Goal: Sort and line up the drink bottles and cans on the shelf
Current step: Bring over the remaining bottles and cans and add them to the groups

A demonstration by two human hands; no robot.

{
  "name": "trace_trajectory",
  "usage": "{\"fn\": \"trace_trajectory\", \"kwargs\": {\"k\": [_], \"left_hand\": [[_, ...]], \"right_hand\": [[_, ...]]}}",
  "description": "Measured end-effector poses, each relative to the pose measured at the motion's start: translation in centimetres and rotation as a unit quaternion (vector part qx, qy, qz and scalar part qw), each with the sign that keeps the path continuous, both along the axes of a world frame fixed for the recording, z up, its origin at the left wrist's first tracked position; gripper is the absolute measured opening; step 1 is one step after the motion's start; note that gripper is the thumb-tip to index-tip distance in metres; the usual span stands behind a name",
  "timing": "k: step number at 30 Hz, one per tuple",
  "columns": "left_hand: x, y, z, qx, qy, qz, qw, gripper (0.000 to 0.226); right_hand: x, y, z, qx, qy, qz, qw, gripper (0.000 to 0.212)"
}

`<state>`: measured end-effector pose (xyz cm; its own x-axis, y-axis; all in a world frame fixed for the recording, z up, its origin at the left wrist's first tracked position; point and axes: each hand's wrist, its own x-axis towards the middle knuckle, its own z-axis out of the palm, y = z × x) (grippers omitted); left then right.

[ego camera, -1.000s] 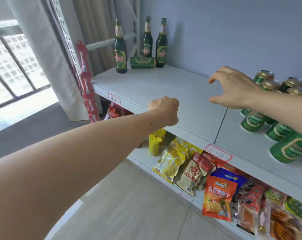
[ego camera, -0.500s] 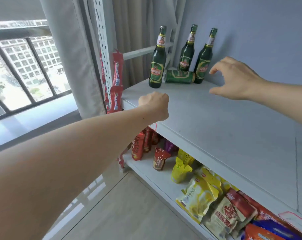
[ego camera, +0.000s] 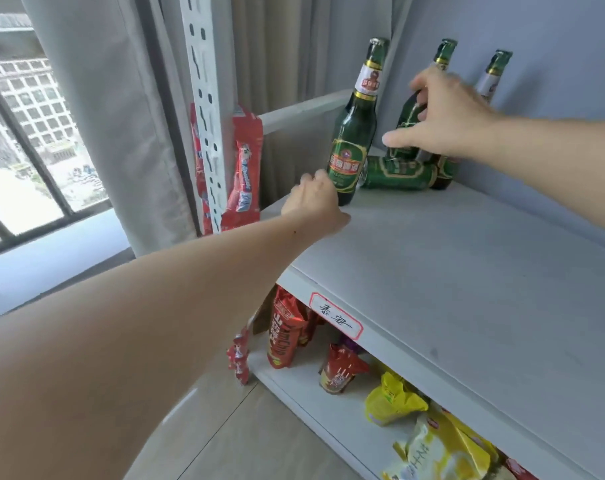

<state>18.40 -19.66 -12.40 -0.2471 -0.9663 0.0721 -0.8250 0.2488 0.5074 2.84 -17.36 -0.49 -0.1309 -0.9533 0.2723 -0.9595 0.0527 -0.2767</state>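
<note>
Three upright green beer bottles stand in the far left corner of the white top shelf: a front one, a middle one and a right one. Between their bases a green can lies on its side. My left hand is curled into a loose fist at the front bottle's base, knuckles against its lower label, holding nothing. My right hand hovers with fingers spread in front of the middle bottle and hides much of it; the thumb points left above the can.
A white perforated shelf post rises at the left with red snack strips hanging from it, curtain behind. A handwritten label marks the shelf edge. Snack bags fill the lower shelf. A grey wall backs the bottles.
The view has swung left and closer to the bottles. Both hands have reached forward: the left to the front bottle's base, the right over the middle bottle. The cans at the right have left the view.
</note>
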Motion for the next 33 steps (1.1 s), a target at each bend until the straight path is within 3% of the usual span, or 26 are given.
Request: {"fn": "trace_trajectory", "kwargs": {"k": [8, 14, 18, 25, 33], "left_hand": [[-2.2, -6.2, -2.2, 0.030, 0.047, -0.014, 0.998, 0.076], [-4.5, -9.2, -2.8, 0.037, 0.121, 0.022, 0.992, 0.079], [-5.3, -9.9, -2.9, 0.030, 0.152, 0.039, 0.987, 0.069], [-5.3, -9.2, -2.6, 0.009, 0.136, 0.033, 0.990, 0.064], [-5.4, -4.7, -0.8, -0.023, 0.072, -0.054, 0.996, 0.064]], "right_hand": [[1.3, -6.9, -0.7, -0.029, -0.120, -0.082, 0.989, 0.098], [1.0, -10.1, -1.1, -0.081, -0.220, -0.075, 0.969, 0.052], [1.3, -10.7, -1.3, -0.080, -0.211, -0.043, 0.973, 0.036], [1.0, -9.5, -1.2, -0.089, -0.193, -0.048, 0.976, 0.039], [-0.7, -3.6, 0.2, -0.095, -0.226, -0.099, 0.964, 0.037]]}}
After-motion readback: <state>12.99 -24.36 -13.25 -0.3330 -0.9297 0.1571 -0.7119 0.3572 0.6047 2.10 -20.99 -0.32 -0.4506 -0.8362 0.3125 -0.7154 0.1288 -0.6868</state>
